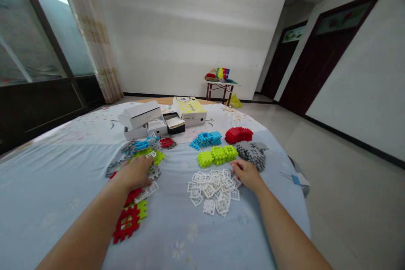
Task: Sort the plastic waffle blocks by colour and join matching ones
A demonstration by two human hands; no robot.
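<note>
Tiles [134, 196] are lying in a mixed pile under the left hand [139, 171], its fingers bending down over them, can't tell if they're gripping one. Right hand [247, 173] is sitting by the edge of the white pile [217, 187], fingers bent, and again I can't tell if they're pinching anything. Just beyond, the green pile [218, 155], grey pile [251, 154], blue pile [207, 138] and red pile [238, 134] are sharing the surface [171, 232], with boxes [141, 114] sitting behind.

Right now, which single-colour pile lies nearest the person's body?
The white pile of lattice pieces, beside the right hand. The green pile, blue pile, red pile and grey pile all lie farther back.
</note>
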